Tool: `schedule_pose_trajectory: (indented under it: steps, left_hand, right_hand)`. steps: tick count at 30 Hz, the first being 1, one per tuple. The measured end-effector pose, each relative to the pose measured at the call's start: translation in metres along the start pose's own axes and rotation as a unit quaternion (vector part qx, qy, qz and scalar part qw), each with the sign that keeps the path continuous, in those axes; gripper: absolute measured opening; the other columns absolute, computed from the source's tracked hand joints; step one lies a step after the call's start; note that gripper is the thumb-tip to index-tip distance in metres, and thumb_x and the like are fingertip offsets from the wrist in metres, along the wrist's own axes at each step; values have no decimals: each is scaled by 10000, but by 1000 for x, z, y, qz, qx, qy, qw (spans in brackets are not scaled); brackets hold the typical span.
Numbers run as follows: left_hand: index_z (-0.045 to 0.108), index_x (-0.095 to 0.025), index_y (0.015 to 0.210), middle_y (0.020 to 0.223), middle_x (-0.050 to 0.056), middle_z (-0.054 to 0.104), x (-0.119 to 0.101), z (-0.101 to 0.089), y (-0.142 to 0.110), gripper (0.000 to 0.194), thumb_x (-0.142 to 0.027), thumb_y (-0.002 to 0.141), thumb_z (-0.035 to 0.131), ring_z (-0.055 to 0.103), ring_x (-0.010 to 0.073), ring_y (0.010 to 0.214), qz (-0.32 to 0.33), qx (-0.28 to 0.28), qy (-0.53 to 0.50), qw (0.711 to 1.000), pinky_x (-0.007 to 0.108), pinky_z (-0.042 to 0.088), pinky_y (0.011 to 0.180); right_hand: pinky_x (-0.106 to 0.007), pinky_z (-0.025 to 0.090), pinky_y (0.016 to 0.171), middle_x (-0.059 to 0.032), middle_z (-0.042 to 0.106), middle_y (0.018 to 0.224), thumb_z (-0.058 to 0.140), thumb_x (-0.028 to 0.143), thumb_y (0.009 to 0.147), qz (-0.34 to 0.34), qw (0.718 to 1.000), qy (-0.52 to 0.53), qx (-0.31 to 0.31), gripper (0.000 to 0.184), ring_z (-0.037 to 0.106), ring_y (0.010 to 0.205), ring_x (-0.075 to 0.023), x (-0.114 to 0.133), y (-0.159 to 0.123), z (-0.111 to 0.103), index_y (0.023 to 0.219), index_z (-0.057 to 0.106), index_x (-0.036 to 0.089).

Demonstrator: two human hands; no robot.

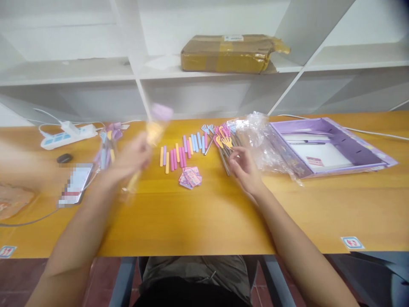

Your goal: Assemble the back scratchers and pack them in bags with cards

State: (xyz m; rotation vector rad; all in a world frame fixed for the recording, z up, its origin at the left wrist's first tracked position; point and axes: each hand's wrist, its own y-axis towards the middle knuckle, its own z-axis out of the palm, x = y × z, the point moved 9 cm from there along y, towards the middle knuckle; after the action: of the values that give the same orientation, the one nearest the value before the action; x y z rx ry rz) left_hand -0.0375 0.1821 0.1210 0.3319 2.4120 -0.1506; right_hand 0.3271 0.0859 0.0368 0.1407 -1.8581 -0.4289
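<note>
My left hand, blurred by motion, is closed around a yellow back scratcher in a clear wrapper. A light purple piece shows at its top, and its yellow handle sticks out below my fist. My right hand is loosely bent with the fingers apart, beside a pile of back scratchers with metal rods and pink, yellow and blue hand-shaped heads. Between my hands lie several coloured handle tubes in pink, yellow, blue and purple. Closer to me is a small stack of printed pink cards.
Crumpled clear plastic adjoins an open purple box on the right. To the left are wrapped back scratchers, a power strip, a phone and a black mouse-like object. A taped carton sits on the shelf.
</note>
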Motion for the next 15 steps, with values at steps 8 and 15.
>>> schedule_pose_trajectory:
  steps: [8,15]
  left_hand:
    - [475,-216,1498,745,-35,631,-35,188,-90,673,-487,946,749,572,141,533,55,349,-302,885,244,425,522]
    - [358,-204,1606,607,-47,649,-21,208,-89,823,-522,967,767,607,166,431,-30,354,-470,808,229,476,447]
  right_hand:
    - [-305,551,513,18,643,879,790,585,922,143,969,173,107,618,580,570,-138,15,-34,84,1381,500,291]
    - [-320,585,639,-61,691,1073,765,405,955,27,995,12,99,472,669,808,-188,27,-31,83,1361,570,265]
